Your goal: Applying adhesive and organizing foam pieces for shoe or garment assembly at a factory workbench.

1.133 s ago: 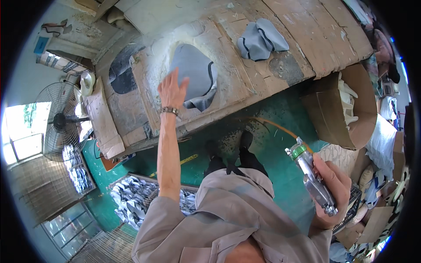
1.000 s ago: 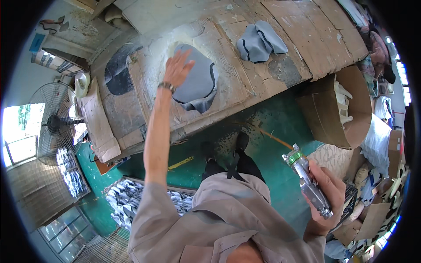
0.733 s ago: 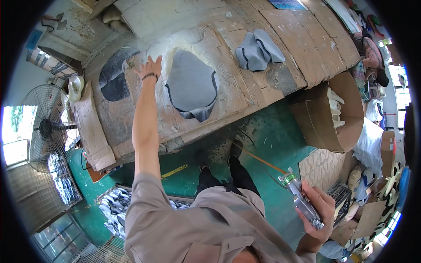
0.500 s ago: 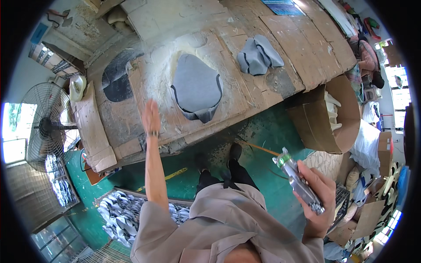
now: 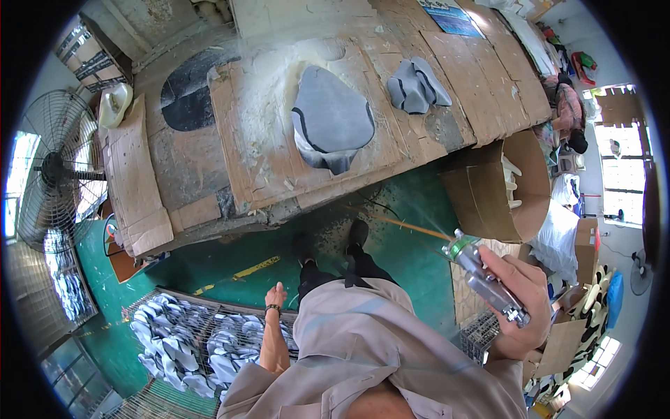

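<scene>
In my right hand is a metal spray gun with a green ring near its nozzle. My fingers wrap round it, and the nozzle points up and left, away from my body. A faint pale mist shows off its tip. My left hand, a dark band at its wrist, hangs low beside my waist, fingers curled and nothing seen in it. On the cardboard-covered table lies a grey, rounded sheet piece with black edge strips, apart from both hands. A folded grey piece rests to its right.
An upright cardboard box with white pieces stands by the table's right end. A rack of grey-white pieces is at lower left, near my left arm. A fan stands left. An orange hose runs above the green floor. Another person is far right.
My left hand has drawn back from the table edge to beside my waist, its fingers now curled. The spray gun stays in my right hand. The view has shifted somewhat.
</scene>
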Demonstrator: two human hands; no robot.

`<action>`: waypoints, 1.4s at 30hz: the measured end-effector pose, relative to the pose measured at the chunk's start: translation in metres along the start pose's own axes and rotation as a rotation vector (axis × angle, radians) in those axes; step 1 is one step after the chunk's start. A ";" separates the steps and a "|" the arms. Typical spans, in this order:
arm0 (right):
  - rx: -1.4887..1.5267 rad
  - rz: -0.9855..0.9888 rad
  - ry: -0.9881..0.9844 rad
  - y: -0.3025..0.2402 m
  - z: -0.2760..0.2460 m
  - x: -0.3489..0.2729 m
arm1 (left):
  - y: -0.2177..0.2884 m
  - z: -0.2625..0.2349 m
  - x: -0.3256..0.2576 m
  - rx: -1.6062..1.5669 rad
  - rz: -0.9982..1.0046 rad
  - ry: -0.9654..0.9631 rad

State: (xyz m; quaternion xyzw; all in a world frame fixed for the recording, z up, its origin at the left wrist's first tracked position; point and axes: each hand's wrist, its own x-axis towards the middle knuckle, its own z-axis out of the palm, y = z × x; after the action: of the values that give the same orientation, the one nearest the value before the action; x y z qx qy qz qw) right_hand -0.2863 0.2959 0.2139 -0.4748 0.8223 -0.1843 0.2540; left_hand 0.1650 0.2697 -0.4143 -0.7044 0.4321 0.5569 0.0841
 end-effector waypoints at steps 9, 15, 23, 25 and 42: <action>-0.007 -0.115 0.273 -0.047 0.041 0.011 | -0.008 -0.037 0.042 -0.225 -0.109 -0.025; -0.114 -0.201 0.256 -0.085 0.051 -0.007 | -0.008 -0.046 0.060 -0.343 0.007 -0.060; -0.214 -0.347 0.215 -0.119 0.076 -0.026 | -0.052 -0.025 0.062 -0.363 -0.090 -0.108; -0.229 -0.364 0.143 -0.124 0.083 -0.031 | -0.066 -0.017 0.057 -0.423 -0.143 -0.139; -0.295 -0.513 0.068 -0.067 0.079 -0.115 | -0.061 -0.005 0.039 -0.378 -0.153 -0.081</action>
State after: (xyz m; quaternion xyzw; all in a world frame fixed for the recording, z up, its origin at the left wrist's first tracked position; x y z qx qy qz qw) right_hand -0.1450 0.3594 0.2146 -0.6925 0.7013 -0.1368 0.0996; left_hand 0.2112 0.2840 -0.4678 -0.7153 0.2615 0.6480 0.0097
